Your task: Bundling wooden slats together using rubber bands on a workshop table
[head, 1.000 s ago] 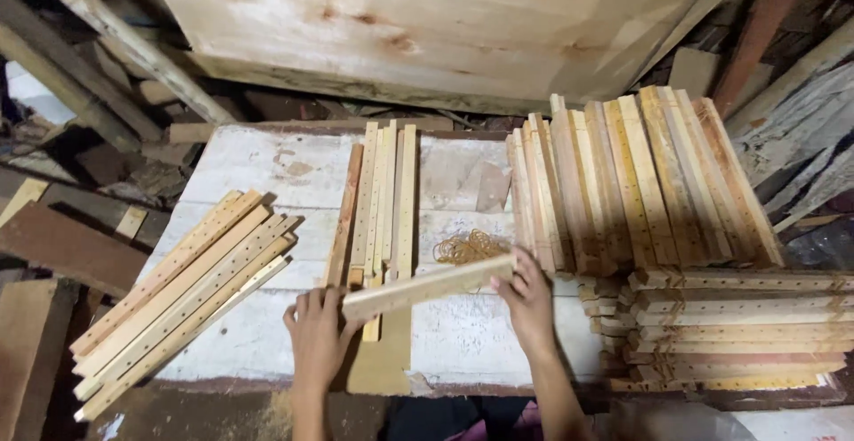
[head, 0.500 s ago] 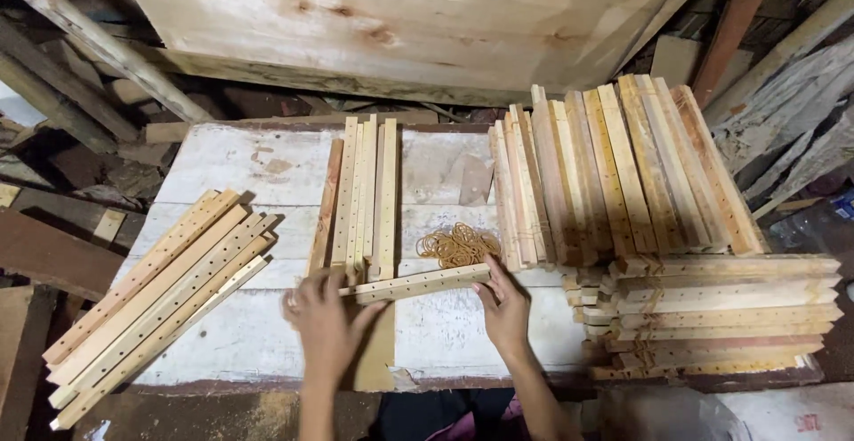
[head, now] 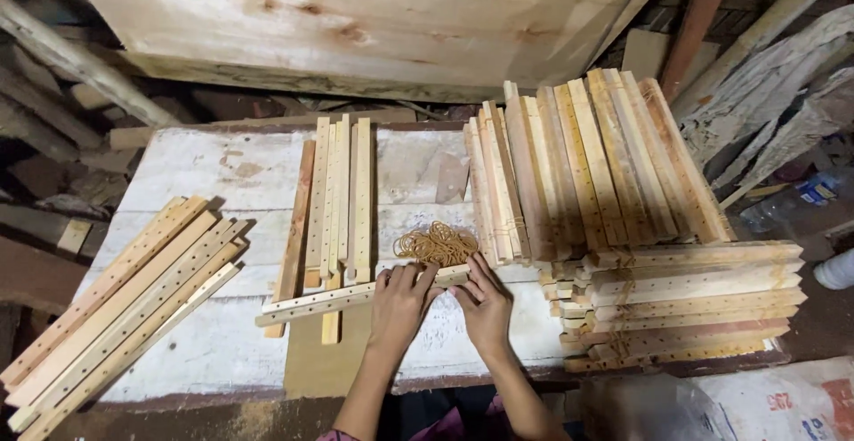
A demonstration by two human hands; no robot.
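Left hand [head: 398,303], right hand [head: 483,308] grip one slat bundle [head: 338,299].

wooden slat [head: 329,300] | pale, row of holes | flat, crosswise on upright slats

Both forearms are bare from wrist to elbow. The left hand [head: 398,306] and right hand [head: 485,309] carry no gloves, rings or watch. A strip of magenta-pink garment shows at the bottom edge, between the elbows; its cut cannot be made out.
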